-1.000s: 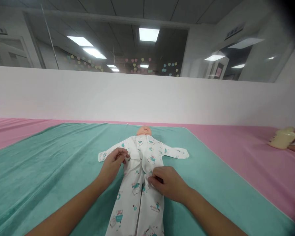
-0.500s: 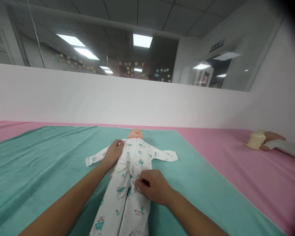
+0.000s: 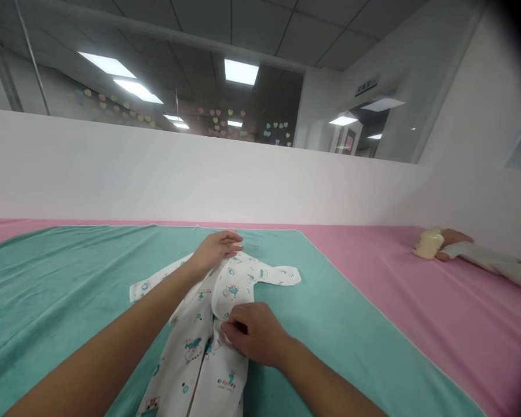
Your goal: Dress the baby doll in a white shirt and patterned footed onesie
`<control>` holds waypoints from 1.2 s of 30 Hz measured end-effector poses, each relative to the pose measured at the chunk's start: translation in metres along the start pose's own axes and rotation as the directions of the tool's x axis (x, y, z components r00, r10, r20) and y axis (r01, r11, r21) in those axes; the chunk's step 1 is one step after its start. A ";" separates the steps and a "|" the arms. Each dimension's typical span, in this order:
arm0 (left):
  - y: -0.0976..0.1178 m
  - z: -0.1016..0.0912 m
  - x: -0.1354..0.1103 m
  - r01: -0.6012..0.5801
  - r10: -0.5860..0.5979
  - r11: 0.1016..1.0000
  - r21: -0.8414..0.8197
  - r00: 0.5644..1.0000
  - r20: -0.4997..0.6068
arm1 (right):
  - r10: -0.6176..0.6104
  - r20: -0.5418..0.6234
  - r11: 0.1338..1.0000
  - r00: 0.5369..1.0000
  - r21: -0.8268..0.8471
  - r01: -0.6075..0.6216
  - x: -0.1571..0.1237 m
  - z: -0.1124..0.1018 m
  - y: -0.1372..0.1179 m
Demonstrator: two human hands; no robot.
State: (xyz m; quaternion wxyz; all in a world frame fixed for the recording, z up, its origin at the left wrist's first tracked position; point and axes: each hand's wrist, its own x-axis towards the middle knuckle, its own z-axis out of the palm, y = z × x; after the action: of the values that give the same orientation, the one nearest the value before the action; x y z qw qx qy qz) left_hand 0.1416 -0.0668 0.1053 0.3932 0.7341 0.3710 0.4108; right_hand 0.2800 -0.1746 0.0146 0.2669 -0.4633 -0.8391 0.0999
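Baby outfit [image 3: 234, 285], white with small teal prints, lies face up on the teal sheet [image 3: 356, 347], straight ahead of the person and between the two hands. Its long axis runs away from the person, the neck end towards the sheet's far edge, the legs coming back and slanting a little left. The right sleeve [image 3: 284, 275] points towards the sheet's right edge; the left sleeve [image 3: 142, 288] is partly behind the forearm.

The left hand [image 3: 218, 250] is the nearer one to the neck and the far edge, reaching across the collar with fingers loosely bent; whether they grip cloth cannot be told. The right hand [image 3: 258, 335] is nearer the waist, on the side towards the sheet's right edge, its fingers curled and thumb tip at the front panel; a pinch cannot be confirmed.
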 end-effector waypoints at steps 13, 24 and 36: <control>-0.050 -0.025 -0.080 -0.080 0.084 0.985 0.150 0.996 -0.021 | 0.067 -0.424 0.967 0.903 0.251 0.046 0.008 -0.002 0.010; -0.049 0.000 -0.118 -0.557 0.574 0.752 0.352 0.816 0.066 | 0.128 -0.159 0.949 0.979 0.306 -0.074 0.020 0.013 0.012; -0.089 0.008 -0.098 -0.274 0.400 0.665 0.695 0.916 -0.022 | -0.008 -0.038 0.982 0.999 -0.189 0.001 0.097 0.015 0.026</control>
State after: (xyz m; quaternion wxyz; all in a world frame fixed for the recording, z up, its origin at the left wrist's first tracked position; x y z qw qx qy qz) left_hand 0.0909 -0.1166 -0.0067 -0.0190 0.8436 0.3846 0.3744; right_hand 0.2493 -0.0785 0.0256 0.2379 -0.4866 -0.8406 0.0105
